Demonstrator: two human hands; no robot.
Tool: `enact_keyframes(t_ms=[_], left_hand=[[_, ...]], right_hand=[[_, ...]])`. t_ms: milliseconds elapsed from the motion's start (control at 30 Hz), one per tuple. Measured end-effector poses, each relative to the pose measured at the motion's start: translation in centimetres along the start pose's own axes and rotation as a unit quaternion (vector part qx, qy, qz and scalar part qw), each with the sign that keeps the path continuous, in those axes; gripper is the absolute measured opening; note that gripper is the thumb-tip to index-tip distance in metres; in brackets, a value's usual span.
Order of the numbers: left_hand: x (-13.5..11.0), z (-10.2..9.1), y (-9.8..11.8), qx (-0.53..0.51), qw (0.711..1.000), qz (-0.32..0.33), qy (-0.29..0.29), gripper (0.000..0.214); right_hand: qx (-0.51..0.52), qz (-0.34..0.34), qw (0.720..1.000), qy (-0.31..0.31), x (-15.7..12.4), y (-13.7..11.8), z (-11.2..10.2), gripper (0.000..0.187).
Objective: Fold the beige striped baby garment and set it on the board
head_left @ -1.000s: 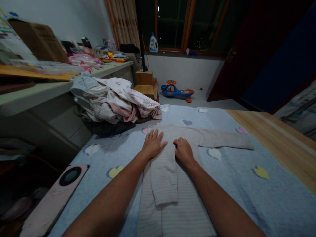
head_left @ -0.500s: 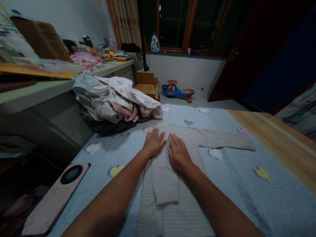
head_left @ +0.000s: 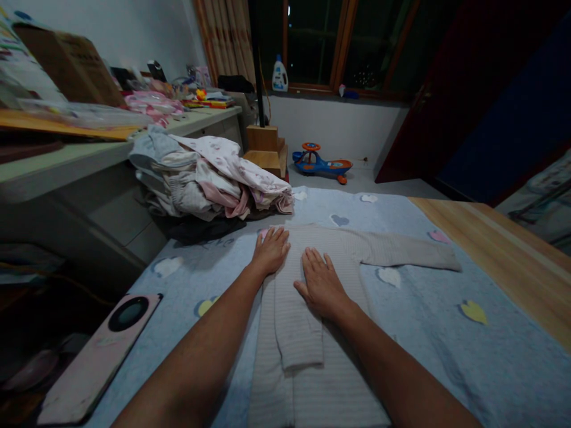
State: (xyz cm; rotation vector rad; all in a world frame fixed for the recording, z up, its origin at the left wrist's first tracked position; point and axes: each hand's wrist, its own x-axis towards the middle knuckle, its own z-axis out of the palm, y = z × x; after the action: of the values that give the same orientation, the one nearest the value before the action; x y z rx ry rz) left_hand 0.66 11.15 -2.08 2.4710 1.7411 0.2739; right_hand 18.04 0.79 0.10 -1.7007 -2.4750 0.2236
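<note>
Flat and open, no grip: L hand rests on the top at the shoulder, R hand on the chest. Top lies mid-blanket, reaching the near edge. Done: one sleeve folded in. Left: other sleeve spread twd. right edge.

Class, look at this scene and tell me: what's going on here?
A person's left hand and right hand lie flat and open on a beige ribbed top spread on a blue heart-print blanket. One sleeve is folded down over its body; the other sleeve stretches out to the side. A pile of clothes sits just beyond.
</note>
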Motion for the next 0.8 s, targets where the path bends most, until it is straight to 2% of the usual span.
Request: enact_keyframes(t_ms=[133, 433, 600, 800], left_hand=[[0.1, 0.1, -0.2, -0.005, 1.0, 0.006, 0.001, 0.052], [0.3, 0.3, -0.5, -0.018, 1.0, 0.013, 0.022, 0.05], [0.3, 0.2, -0.3, -0.018, 1.0, 0.008, 0.019, 0.05], [0.2, 0.1, -0.2, -0.016, 1.0, 0.003, 0.019, 0.049]], right_hand=[[0.028, -0.073, 0.997, -0.016, -0.5, -1.3, 0.2, 0.074], [0.026, -0.076, 0.994, -0.077, -1.7, -2.3, 0.4, 0.08], [0.036, -0.085, 0.989, -0.114, -3.9, -3.4, -0.1, 0.083], [0.09, -0.119, 0.975, -0.162, -6.8, -4.6, -1.6, 0.085]])
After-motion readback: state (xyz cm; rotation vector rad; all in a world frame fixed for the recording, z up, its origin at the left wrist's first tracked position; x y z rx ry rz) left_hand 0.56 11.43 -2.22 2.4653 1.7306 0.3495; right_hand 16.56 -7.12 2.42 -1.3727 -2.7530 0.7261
